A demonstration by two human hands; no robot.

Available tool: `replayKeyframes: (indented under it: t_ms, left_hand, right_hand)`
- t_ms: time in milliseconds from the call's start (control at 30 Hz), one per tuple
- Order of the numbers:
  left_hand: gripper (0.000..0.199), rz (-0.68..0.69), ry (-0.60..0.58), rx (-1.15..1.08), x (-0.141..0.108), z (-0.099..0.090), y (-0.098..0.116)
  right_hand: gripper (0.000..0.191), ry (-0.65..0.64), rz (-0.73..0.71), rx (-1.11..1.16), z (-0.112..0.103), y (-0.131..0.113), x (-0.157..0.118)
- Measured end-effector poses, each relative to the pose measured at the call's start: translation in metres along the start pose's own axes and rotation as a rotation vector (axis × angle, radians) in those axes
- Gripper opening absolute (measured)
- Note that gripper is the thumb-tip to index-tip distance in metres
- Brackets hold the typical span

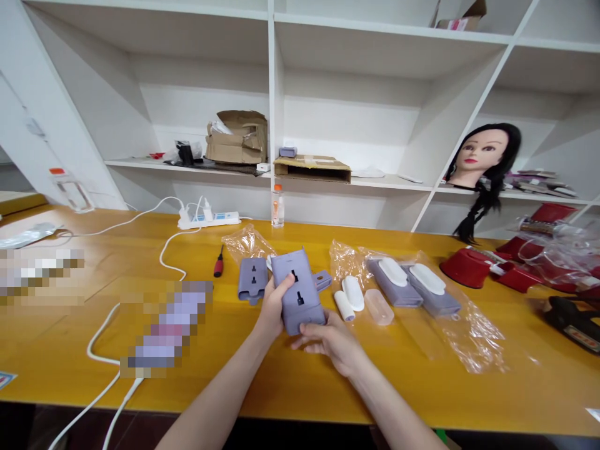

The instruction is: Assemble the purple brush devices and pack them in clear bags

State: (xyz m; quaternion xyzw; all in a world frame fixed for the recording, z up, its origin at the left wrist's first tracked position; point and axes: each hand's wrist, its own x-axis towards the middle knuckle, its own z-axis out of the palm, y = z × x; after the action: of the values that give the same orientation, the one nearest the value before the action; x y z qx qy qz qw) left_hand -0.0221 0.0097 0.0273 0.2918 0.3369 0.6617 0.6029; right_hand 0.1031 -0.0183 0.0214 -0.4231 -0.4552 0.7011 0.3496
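Observation:
Above the table's front half I hold a purple plastic case (300, 294) with two dark keyhole-shaped slots in its face. My left hand (275, 305) grips its left side, thumb lying on the face beside the upper slot. My right hand (332, 340) holds the lower right corner between thumb and fingers. Just behind on the left lies a smaller purple slotted part (254, 278). Another purple piece (322, 280) shows partly from behind the case. To the right are a white cylinder (344, 305), a white oval part (353, 294) and a clear pinkish cup (379, 307).
Two purple cases with white oval tops (394, 284) lie farther right by crumpled clear plastic (478, 337). A red-handled screwdriver (219, 262), a bottle (278, 206) and a power strip (209, 220) stand or lie behind. White cables (100, 331) cross the left side; red parts (466, 267) fill the right.

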Motion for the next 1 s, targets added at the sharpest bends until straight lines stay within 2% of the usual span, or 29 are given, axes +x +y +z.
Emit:
replayKeyframes:
  t_ms: [133, 267, 367, 500, 567, 633, 700, 767, 833, 867, 933, 1000]
  left_hand:
    - [0.045, 0.105, 0.065, 0.038, -0.002, 0.001, -0.005]
    - [0.043, 0.171, 0.130, 0.013, -0.006, 0.004, -0.004]
    - [0.041, 0.198, 0.112, -0.009, -0.009, 0.005, -0.002]
    - [0.043, 0.201, 0.056, -0.011, -0.006, 0.004, -0.001]
    - [0.042, 0.187, 0.062, -0.033, -0.003, 0.004, -0.001]
    - [0.039, 0.199, 0.085, -0.061, -0.001, 0.005, -0.003]
    - [0.040, 0.205, 0.073, -0.078, -0.003, 0.009, -0.006]
    - [0.045, 0.150, 0.037, -0.086, -0.006, 0.012, -0.010]
    - [0.051, 0.068, 0.026, -0.113, -0.009, 0.015, -0.012]
    - [0.051, 0.036, 0.036, -0.135, -0.010, 0.015, -0.012]
    - [0.048, -0.020, 0.057, -0.183, -0.008, 0.013, -0.009]
    - [0.044, -0.065, 0.017, -0.229, -0.004, 0.008, -0.004]
  right_hand:
    - [0.036, 0.040, -0.003, 0.098, -0.001, -0.001, 0.004]
    - [0.033, 0.055, -0.116, 0.136, 0.002, 0.001, 0.005]
    - [0.030, 0.044, -0.206, 0.133, 0.004, 0.002, 0.006]
    - [0.035, 0.014, -0.220, 0.124, 0.003, 0.001, 0.006]
    - [0.036, 0.045, -0.242, 0.078, 0.003, -0.002, 0.005]
    - [0.034, 0.148, -0.305, -0.049, 0.003, -0.004, 0.006]
    - [0.034, 0.335, -0.385, -0.293, 0.003, -0.004, 0.007]
    - [0.030, 0.544, -0.464, -0.604, 0.003, 0.001, 0.009]
    - [0.027, 0.654, -0.586, -0.871, 0.003, 0.009, 0.010]
    - [0.030, 0.646, -0.663, -0.959, 0.003, 0.013, 0.009]
    - [0.041, 0.537, -0.787, -1.023, 0.003, 0.018, 0.007]
    - [0.046, 0.404, -0.797, -0.945, 0.002, 0.016, 0.003]
